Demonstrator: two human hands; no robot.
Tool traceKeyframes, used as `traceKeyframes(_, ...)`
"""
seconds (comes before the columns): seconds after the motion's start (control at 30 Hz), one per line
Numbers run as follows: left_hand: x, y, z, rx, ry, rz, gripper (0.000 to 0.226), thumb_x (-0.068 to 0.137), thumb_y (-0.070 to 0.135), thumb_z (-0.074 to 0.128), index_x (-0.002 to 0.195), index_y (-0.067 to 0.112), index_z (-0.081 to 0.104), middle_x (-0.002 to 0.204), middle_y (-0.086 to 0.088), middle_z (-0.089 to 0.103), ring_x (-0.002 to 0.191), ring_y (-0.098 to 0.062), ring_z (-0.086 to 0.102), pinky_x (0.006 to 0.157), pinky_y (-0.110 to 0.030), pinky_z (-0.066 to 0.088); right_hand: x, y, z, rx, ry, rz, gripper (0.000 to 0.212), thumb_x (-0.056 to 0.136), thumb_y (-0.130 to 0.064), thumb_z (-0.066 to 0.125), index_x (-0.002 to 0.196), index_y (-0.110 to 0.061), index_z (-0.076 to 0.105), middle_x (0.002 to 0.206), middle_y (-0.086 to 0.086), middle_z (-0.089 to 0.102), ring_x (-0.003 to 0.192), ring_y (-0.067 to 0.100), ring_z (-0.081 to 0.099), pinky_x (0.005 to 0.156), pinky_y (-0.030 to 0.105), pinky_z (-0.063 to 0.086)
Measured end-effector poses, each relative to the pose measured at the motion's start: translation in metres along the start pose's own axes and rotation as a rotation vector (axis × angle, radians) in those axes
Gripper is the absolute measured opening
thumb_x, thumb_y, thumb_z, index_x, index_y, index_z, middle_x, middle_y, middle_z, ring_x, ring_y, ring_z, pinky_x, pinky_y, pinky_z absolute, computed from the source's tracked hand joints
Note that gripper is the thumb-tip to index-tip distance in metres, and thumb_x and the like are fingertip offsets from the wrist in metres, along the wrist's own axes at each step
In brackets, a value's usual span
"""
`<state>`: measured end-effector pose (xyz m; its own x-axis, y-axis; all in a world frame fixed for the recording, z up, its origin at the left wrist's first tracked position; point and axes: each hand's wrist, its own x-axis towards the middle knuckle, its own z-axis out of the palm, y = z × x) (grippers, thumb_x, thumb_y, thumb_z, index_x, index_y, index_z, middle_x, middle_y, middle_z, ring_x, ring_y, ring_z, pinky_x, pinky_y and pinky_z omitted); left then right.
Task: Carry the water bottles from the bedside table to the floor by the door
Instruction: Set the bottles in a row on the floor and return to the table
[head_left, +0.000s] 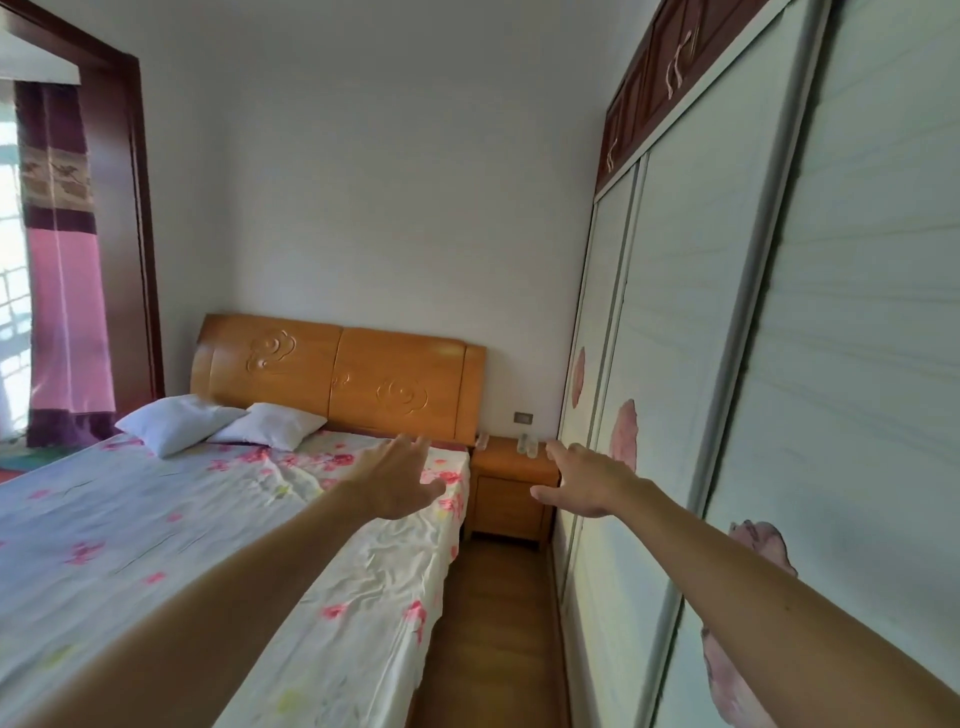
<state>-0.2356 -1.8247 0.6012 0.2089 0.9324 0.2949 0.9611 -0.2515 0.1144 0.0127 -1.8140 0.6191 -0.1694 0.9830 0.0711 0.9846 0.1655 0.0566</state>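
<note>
Upright clear plastic water bottles (528, 445) are standing on the orange wooden desk (511, 465), at 10 o'clock from the nearer right hand (589, 483); the left hand (400, 480) is likewise reaching, fingers (411, 448) released.

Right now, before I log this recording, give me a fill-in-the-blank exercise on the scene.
The water bottles stand on the ____ beside the bed.
The left hand and right hand are open and hold ____.
Two white ____ lie on the bed by the headboard.
Missing: bedside table; nothing; pillows.
</note>
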Motion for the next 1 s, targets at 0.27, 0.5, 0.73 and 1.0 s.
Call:
traceKeyframes(0.27,0.09,-0.035,0.022,0.031,-0.011,0.071,0.062,0.094,0.052,0.047,0.141,0.013,0.037,0.145,-0.007,0.044,0.125,-0.023,0.049,0.093,-0.034,0.046,0.081,0.003,0.004,0.052,0.028,0.027,0.073,0.09,-0.059,0.051,0.148,-0.022,0.026,0.15,0.009,0.038,0.129,0.029,0.048,0.101,0.043,0.045)
traceKeyframes(0.5,0.143,-0.053,0.051,0.034,-0.024,0.095,0.066,0.092,0.053,0.048,0.144,0.015,0.034,0.148,-0.005,0.042,0.13,-0.025,0.047,0.097,-0.039,0.048,0.129,0.008,0.018,0.049,0.049,0.055,0.076,0.09,-0.06,0.05,0.15,-0.024,0.021,0.153,0.007,0.034,0.13,0.028,0.048,0.096,0.04,0.046)
traceKeyframes(0.73,0.186,-0.056,0.075,0.01,-0.033,0.117,0.065,0.092,0.05,0.049,0.144,0.015,0.033,0.149,-0.004,0.041,0.13,-0.025,0.047,0.099,-0.04,0.046,0.169,0.023,0.025,0.052,0.043,0.06,0.073,0.091,-0.06,0.048,0.149,-0.024,0.021,0.155,0.006,0.031,0.132,0.028,0.046,0.097,0.04,0.044)
traceKeyframes(1.0,0.256,-0.052,0.1,0.026,-0.045,0.12,0.061,0.094,0.052,0.047,0.141,0.014,0.037,0.142,-0.007,0.048,0.124,-0.026,0.052,0.093,-0.037,0.049,0.24,0.058,0.037,0.061,0.036,0.045,0.07,0.091,-0.059,0.048,0.146,-0.022,0.026,0.148,0.007,0.04,0.123,0.027,0.052,0.091,0.037,0.048)
